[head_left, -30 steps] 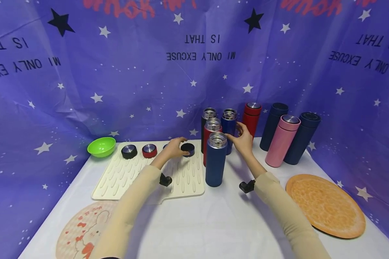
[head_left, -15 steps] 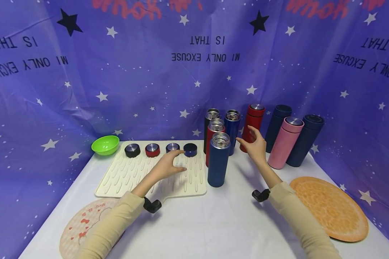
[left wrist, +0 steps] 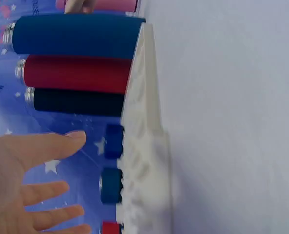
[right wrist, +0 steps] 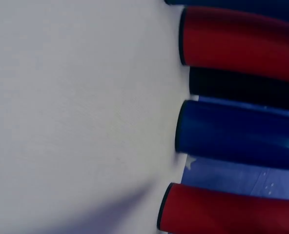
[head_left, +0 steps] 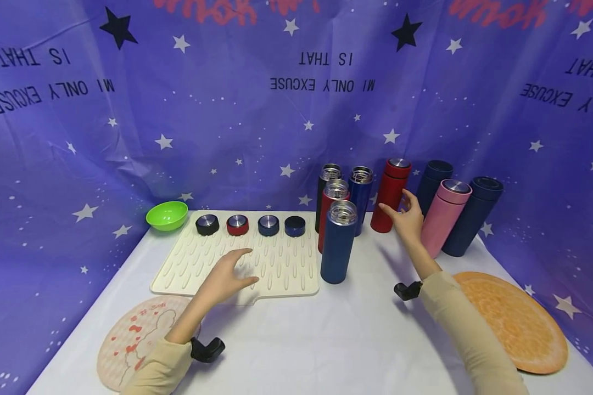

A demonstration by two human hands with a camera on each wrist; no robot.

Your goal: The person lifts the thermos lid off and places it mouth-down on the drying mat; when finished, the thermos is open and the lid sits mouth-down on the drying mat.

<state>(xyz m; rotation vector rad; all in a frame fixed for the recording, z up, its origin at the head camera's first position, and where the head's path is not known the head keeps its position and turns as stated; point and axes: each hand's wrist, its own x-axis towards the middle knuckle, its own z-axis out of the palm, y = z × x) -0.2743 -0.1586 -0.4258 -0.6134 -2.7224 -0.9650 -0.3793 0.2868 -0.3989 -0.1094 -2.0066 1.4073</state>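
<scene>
Cream ribbed tray (head_left: 283,269) bore four round black, red and blue lids (head_left: 269,226); the left hand (head_left: 223,278) (fingers spread) hovered near its front, the right hand (head_left: 408,220), fingers parted, near a capped red cylindrical bottle (head_left: 392,189).

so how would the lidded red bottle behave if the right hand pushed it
The lidded red bottle would likely tip if pushed high, being tall and narrow. Once down, it would probably roll, given its round body. Its straight walls look rigid, so it should hardly give.
</scene>
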